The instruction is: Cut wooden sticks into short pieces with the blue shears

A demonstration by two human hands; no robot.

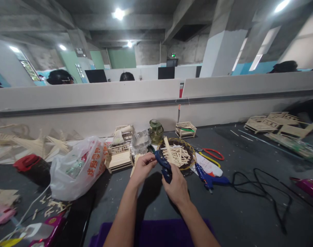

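Note:
My right hand [177,186] is wrapped round a dark blue hand tool [161,161] with curved handles, perhaps a cutter. At the tool's far end, the fingers of my left hand [144,168] are pinched together; whatever they hold is too small or hidden to make out. Just beyond is a round woven basket [193,148] of short wooden sticks [177,156], with a few longer ones across it. To the right lie a blue glue gun [206,176] and scissors [213,153] with red and yellow handles. A miniature wooden bench [119,157] stands left of my left hand.
A white plastic bag [74,171] and a dark red roll [30,168] occupy the left. A green jar [155,132] and small wooden frame [186,130] stand near the partition [94,118]. The black cord [261,192] loops across the right; more wooden models [261,124] sit far right.

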